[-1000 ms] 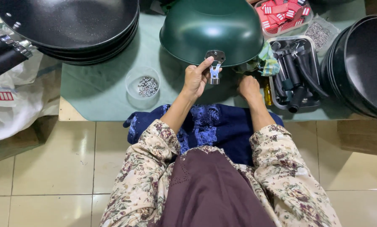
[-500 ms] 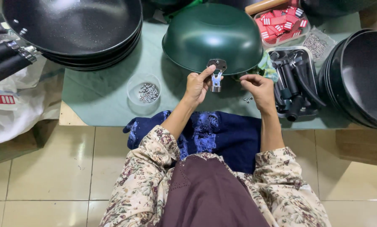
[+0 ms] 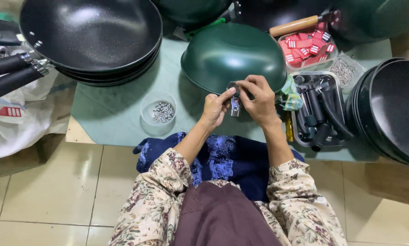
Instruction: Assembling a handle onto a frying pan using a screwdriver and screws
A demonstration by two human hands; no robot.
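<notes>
Both hands pinch a small metal bracket at the near rim of the upturned green wok: left hand beside it, right hand partly hiding the bracket's top

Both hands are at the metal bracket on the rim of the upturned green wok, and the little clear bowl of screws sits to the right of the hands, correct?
Not quite. In the head view both hands, left hand and right hand, are at the metal bracket on the green wok, but the clear bowl of screws sits to their left.
</notes>
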